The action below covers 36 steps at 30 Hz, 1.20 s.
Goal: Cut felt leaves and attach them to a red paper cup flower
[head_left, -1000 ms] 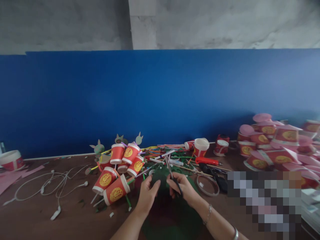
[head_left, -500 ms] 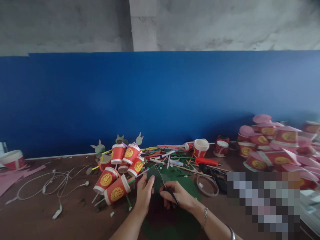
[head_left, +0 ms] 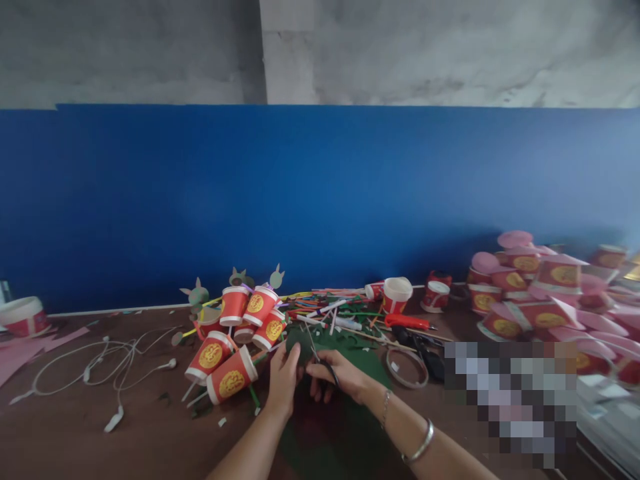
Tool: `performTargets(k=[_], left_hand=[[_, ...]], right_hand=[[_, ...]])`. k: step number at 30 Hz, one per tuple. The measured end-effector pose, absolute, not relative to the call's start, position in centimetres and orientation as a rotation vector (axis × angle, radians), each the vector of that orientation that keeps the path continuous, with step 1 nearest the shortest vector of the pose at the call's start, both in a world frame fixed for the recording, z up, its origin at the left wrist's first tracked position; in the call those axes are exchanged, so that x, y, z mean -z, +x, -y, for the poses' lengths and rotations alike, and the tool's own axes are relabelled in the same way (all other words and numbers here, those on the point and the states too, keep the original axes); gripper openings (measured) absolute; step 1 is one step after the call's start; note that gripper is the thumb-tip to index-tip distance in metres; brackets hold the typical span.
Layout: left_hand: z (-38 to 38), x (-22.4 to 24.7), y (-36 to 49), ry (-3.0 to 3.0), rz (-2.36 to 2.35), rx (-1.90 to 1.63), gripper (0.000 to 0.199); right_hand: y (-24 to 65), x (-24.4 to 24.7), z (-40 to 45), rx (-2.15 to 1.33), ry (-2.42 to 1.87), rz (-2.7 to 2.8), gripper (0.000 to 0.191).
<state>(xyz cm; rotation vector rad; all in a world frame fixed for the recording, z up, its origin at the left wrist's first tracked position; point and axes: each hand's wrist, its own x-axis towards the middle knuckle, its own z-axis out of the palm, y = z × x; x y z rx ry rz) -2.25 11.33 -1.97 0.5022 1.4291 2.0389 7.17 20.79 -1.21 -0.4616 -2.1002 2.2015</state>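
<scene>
One dark green paper piece (head_left: 299,344) is pinched by the left hand (head_left: 284,379) over the counter (head_left: 150,443); one pair of scissors (head_left: 317,355) is gripped by the right hand (head_left: 339,377). One white-rimmed cup (head_left: 397,297) is seen near the far edge.

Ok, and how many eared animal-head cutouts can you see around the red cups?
3: the left cutout beside the red cups, the middle cutout behind them, and the right cutout above their right side. More could be hidden behind the cups.
</scene>
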Motion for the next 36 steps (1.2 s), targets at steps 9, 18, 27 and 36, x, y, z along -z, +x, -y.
performTargets(k=[9, 18, 27, 36], left_hand=[[-11.5, 2.2, -2.5, 0.486, -1.519, -2.093, 0.033], [-11.5, 1.7, -3.0, 0.487, -1.615, -2.090, 0.036], [-11.7, 2.3, -3.1, 0.580, -1.607, -2.034, 0.035], [-11.8, 2.2, -2.9, 0.540, -1.631, -1.967, 0.035]], right_hand=[[7.4, 2.4, -20.3, -2.071, -0.475, 2.025, 0.046], [7.4, 2.8, -20.0, -1.970, -0.533, 2.058, 0.042], [7.3, 2.7, -20.1, -1.955, -0.570, 2.063, 0.034], [8.2, 1.4, -20.8, -2.089, -0.508, 2.105, 0.045]])
